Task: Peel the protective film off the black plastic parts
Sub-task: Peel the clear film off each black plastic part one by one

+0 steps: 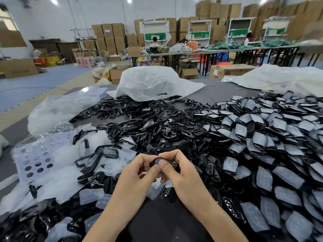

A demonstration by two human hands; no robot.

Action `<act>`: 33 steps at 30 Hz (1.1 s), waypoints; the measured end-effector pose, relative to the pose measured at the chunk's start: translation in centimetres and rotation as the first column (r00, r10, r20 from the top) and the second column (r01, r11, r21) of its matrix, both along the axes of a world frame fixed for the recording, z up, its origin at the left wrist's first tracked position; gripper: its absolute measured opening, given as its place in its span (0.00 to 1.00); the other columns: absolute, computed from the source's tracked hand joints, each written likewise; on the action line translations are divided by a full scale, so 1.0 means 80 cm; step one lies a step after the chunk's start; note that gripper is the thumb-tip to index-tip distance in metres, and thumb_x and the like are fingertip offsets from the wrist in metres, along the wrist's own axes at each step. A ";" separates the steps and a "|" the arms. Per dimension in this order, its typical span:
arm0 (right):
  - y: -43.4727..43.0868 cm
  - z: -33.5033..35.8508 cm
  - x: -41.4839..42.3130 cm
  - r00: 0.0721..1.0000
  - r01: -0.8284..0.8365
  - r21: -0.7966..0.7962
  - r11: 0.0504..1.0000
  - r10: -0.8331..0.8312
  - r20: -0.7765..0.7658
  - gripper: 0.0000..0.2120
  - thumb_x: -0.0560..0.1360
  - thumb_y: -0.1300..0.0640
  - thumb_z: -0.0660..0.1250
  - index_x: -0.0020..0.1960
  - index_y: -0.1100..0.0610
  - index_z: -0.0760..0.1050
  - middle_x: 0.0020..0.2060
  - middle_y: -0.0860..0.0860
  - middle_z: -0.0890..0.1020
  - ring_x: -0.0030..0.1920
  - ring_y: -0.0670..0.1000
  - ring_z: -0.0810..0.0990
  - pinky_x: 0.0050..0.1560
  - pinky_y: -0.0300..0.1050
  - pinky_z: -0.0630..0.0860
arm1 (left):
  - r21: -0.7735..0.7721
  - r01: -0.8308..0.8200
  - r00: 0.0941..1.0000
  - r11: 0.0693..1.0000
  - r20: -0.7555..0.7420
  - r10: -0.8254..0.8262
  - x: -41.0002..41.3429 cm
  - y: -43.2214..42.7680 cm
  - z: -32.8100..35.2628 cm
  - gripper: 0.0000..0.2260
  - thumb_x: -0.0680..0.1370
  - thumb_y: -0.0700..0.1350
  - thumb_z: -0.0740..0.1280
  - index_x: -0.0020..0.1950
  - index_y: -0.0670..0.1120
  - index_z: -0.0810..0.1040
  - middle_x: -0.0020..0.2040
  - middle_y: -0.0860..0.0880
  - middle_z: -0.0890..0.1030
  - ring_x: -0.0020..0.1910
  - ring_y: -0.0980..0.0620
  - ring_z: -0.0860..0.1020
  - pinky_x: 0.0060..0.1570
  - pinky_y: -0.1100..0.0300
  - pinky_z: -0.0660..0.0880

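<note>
No writing in view can be read.

A blue-and-white label (107,30) sits on the front of a stacked cardboard box (108,26) against the far wall, but its characters are too small and blurred to make out. A row of dark printed characters runs along the side of the long carton (19,69) on the floor at far left, and it is equally unreadable. A white sticker (216,72) with dark print is on the end of another carton (234,69) on the floor to the right of centre, and it is also illegible. The milky film (263,179) on the black plastic parts (251,127) in the right-hand pile shows faint oval shapes, which cannot be told as letters or numbers.
</note>
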State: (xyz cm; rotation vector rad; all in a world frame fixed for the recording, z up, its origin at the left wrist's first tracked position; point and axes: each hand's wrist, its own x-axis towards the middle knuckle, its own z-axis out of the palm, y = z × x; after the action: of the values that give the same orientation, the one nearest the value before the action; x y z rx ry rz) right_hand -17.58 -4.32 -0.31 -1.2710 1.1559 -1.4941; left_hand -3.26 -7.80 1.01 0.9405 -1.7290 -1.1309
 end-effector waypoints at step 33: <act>0.002 0.006 0.002 0.997 0.060 0.001 0.998 -0.059 -0.053 0.10 0.81 0.64 0.64 0.53 0.50 0.78 0.37 0.42 0.84 0.36 0.44 0.80 0.42 0.36 0.78 | -0.132 -0.143 0.985 0.981 0.082 0.154 -0.005 0.012 -0.001 0.11 0.80 0.48 0.62 0.52 0.65 0.79 0.40 0.54 0.84 0.39 0.52 0.82 0.44 0.51 0.78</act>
State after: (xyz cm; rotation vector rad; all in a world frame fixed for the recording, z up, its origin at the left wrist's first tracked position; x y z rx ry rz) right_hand -17.43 -4.19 0.16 -1.2912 1.2394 -1.5097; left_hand -3.64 -6.86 0.94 1.0384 -1.7503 -0.8837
